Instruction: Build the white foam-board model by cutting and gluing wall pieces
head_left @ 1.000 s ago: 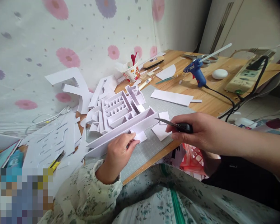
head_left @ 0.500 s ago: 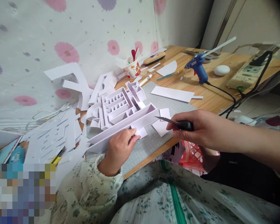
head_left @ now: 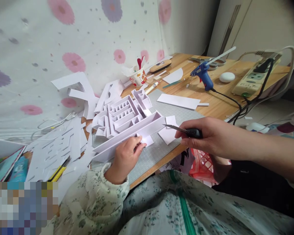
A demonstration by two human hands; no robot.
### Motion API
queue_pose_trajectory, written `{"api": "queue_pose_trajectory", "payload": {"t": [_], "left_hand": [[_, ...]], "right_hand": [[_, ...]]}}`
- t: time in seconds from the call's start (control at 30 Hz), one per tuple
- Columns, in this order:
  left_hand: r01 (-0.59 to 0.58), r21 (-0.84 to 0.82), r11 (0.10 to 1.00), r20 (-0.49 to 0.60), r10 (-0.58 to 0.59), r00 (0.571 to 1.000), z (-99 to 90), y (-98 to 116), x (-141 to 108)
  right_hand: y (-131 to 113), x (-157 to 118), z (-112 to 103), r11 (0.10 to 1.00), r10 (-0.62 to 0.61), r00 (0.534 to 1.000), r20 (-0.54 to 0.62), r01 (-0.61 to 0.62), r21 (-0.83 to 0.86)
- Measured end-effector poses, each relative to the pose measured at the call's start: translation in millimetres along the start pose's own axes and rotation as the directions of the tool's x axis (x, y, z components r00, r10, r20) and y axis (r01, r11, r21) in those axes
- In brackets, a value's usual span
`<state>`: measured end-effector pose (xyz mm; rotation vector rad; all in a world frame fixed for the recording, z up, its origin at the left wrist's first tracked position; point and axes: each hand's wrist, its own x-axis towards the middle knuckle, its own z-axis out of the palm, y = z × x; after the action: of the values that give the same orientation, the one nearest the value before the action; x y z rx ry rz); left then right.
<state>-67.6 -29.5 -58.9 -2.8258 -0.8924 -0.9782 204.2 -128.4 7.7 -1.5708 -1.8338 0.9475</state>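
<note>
My left hand (head_left: 126,152) rests low over the mat, thumb and fingers closed on a small white foam board piece (head_left: 148,139). Directly behind that piece runs the long double wall (head_left: 127,136) of a white foam board model (head_left: 123,112) with many small compartments. A craft knife (head_left: 195,133) with a black handle is gripped in my right hand (head_left: 213,133). Its blade points left, above two loose white pieces (head_left: 167,134) and near the wall's right end. The grey cutting mat (head_left: 149,160) lies beneath the model.
A blue glue gun (head_left: 204,76) stands at the right, its cord running toward a power strip (head_left: 251,80). Behind the model is a paper cup (head_left: 138,77). Cut board sheets and a yellow utility knife (head_left: 58,171) lie at left. Scissors (head_left: 214,63) lie at the back.
The camera view has tilted slightly, shifting the background. Both hands keep nearly the same pose, the left on the white piece and the right on the knife.
</note>
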Motion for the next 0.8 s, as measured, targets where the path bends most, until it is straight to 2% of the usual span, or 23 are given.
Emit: {"api": "queue_pose_trajectory", "payload": {"t": [0.17, 0.57, 0.8], "left_hand": [[0.032, -0.035, 0.999, -0.025, -0.033, 0.999, 1.0, -1.8, -1.0], [0.088, -0.089, 0.992, 0.009, -0.088, 0.996, 2.2, -2.5, -3.4], [0.000, -0.060, 0.998, -0.034, -0.002, 0.999, 1.0, 0.3, 2.3]], "right_hand": [[1.6, -1.4, -2.3, 1.000, -0.010, 1.000, -0.014, 0.010, -0.011], [2.9, -1.4, -0.4, 1.000, 0.005, 1.000, 0.012, -0.005, -0.021], [8.6, 2.5, 0.2, 0.999, 0.040, 0.999, 0.005, -0.040, -0.010]]}}
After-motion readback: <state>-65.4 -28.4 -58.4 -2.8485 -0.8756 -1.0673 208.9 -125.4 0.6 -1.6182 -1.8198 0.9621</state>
